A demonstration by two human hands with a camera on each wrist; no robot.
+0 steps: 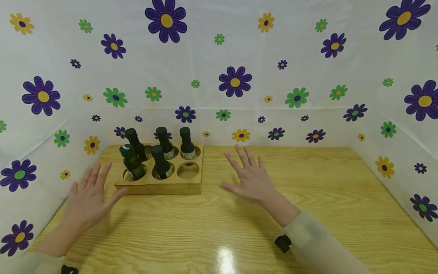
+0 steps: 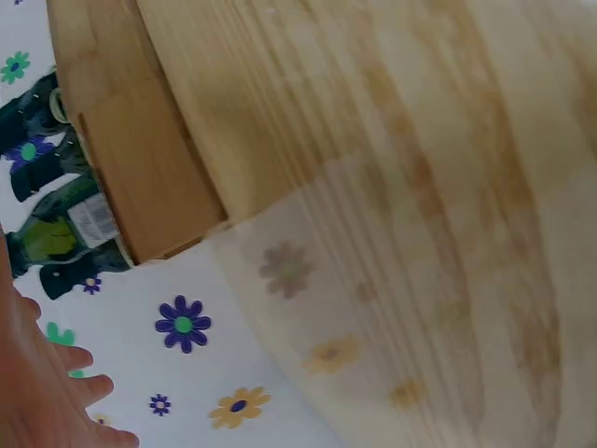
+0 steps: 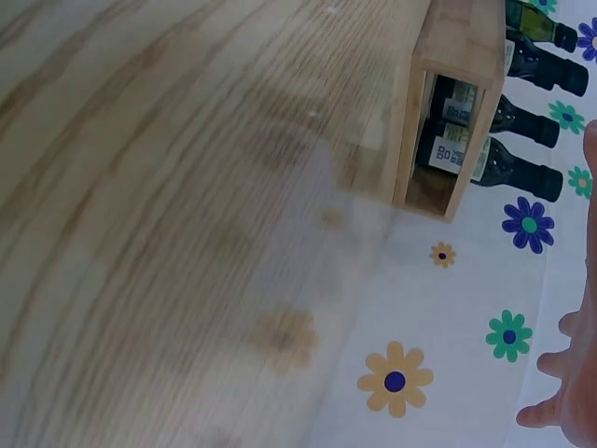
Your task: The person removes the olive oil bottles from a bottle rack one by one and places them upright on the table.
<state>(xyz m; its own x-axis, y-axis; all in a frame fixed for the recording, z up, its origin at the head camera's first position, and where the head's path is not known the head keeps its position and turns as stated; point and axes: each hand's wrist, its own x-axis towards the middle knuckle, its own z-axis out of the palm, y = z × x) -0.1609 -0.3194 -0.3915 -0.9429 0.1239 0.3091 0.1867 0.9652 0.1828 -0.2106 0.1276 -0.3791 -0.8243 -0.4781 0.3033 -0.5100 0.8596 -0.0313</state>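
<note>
A wooden bottle rack (image 1: 174, 188) with round holes stands at the table's back left, holding several dark green glass bottles (image 1: 187, 144). Its front right hole (image 1: 188, 171) has no bottle in it. One front left bottle (image 1: 132, 163) leans in its hole and shows a lighter green body. My left hand (image 1: 89, 201) hovers left of the rack, fingers spread, holding nothing. To the right of the rack is my right hand (image 1: 251, 177), also spread and apart from everything. The right wrist view shows labelled bottles (image 3: 448, 154) through the rack's open side.
A wooden table (image 1: 308, 190) lies under both hands. White cloth walls (image 1: 205, 57) with printed flowers enclose it at the back, left and right. Dark straps (image 1: 283, 243) sit at the wrists, beside pale sleeves.
</note>
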